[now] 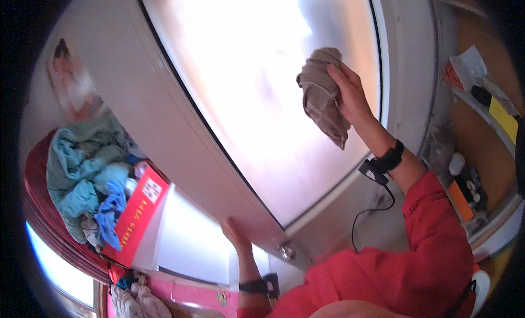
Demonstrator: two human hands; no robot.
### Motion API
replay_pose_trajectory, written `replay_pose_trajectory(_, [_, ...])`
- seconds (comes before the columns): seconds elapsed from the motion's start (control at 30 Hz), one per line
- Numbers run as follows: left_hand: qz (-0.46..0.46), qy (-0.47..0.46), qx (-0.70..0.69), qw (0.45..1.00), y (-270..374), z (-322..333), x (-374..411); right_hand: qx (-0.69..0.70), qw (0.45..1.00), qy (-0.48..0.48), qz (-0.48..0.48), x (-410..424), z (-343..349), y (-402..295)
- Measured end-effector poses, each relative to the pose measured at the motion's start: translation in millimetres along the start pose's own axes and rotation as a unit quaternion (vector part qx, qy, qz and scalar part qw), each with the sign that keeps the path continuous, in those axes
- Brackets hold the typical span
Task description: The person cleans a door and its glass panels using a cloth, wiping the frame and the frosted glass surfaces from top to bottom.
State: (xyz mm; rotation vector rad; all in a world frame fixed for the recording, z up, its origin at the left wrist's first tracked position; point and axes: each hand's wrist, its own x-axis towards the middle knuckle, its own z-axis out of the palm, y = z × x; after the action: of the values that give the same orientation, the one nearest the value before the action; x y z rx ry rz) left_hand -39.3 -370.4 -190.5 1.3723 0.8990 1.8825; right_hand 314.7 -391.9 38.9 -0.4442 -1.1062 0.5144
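Observation:
A crumpled grey-brown cloth (pixel 324 96) is bunched in my right hand (pixel 352 92), in front of the bright frosted glass pane (pixel 254 104) of a door. Below and to the left, my left hand (pixel 237 236) rests against the edge of the pale door frame (pixel 197 154), its fingers partly hidden there. A round metal door knob (pixel 287 251) sits to the right of that hand. Both wrists wear black straps with small devices, and a cable hangs from the right one.
At left, piled clothes (pixel 88 174) lie beside a red box (pixel 139 215) bearing writing, near a dark red curtain or cover (pixel 37 174). Shelves with mixed items (pixel 475 92) stand at right. More fabric (pixel 139 301) lies at the lower left.

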Motion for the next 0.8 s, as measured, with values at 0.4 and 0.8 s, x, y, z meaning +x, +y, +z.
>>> replay_pose_trajectory(0.4, [0.010,-0.030,-0.031,0.999,-2,-5,-12,-0.429,0.647,0.006,-0.631,215,152,-125])
replay_pose_trajectory(0.8, [-0.009,-0.058,-0.051,0.997,1,-1,-7,-0.578,0.583,-0.049,-0.569,228,123,-139])
